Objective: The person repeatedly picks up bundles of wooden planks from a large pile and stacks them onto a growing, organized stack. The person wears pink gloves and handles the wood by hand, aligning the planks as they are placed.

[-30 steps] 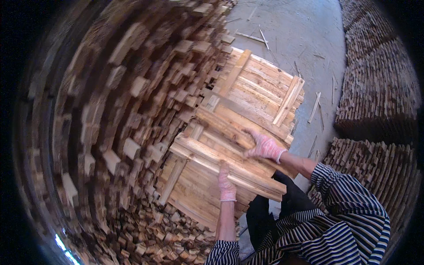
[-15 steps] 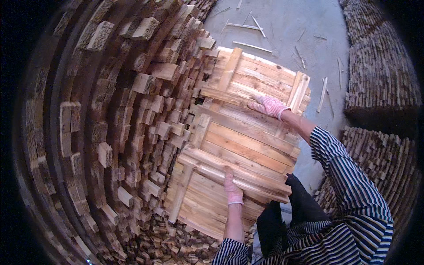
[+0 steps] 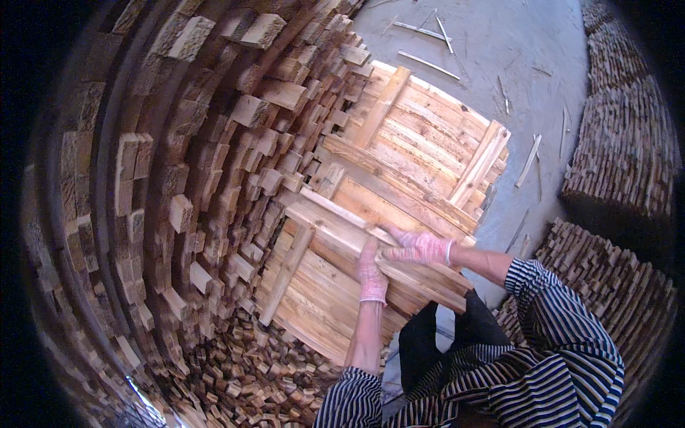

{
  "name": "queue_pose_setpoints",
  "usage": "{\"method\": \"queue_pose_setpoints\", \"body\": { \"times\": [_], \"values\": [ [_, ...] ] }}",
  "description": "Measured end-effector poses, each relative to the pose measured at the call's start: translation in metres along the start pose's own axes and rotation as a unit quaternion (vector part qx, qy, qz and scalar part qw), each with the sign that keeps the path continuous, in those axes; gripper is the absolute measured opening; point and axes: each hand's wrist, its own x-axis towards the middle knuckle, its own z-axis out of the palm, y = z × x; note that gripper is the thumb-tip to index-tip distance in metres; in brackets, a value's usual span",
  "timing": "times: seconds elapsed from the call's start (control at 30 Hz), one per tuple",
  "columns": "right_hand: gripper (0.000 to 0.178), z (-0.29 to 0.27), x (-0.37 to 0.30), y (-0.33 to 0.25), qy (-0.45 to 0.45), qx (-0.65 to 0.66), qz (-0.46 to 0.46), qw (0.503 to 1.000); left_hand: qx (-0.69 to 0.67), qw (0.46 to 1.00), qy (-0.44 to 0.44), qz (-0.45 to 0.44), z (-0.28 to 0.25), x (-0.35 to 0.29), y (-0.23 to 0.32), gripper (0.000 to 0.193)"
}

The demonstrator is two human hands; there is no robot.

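Observation:
Long, pale wooden boards (image 3: 325, 227) lie side by side across the near part of a stack of wooden panels. My left hand (image 3: 371, 274), in a pinkish knit glove, is closed on their near side, thumb on top. Close beside it, my right hand (image 3: 421, 247), gloved alike, is closed over the far side of the same boards. The undersides of the fingers are hidden. Farther off, a single wooden plank (image 3: 389, 177) rests across the panels. Crosspieces join the slats of the far panel (image 3: 428, 132) and the near panel (image 3: 296, 314).
A tall wall of stacked timber (image 3: 235, 171) with jutting ends stands close on the left. Many cut wood ends (image 3: 264, 378) lie below it. Thin strips (image 3: 428, 64) are scattered on the grey floor (image 3: 492, 43). More timber stacks (image 3: 621, 143) stand at the right.
My right hand has left the farther plank and come nearer, onto the boards beside my left hand. The boards have shifted slightly away from me. The view has moved a little too.

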Motion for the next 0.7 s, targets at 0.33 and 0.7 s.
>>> {"method": "queue_pose_setpoints", "body": {
  "times": [0.33, 0.7],
  "values": [
    [0.087, -0.031, -0.009, -0.015, -0.066, 0.017, 0.214, 0.974, -0.081, 0.988, -0.110, -0.066, 0.018, -0.018, 0.004, 0.036],
    [0.091, -0.081, -0.021, 0.004, 0.069, -0.001, 0.143, 0.987, -0.085, 0.955, -0.236, -0.159, 0.024, -0.004, -0.006, 0.042]
  ]
}}
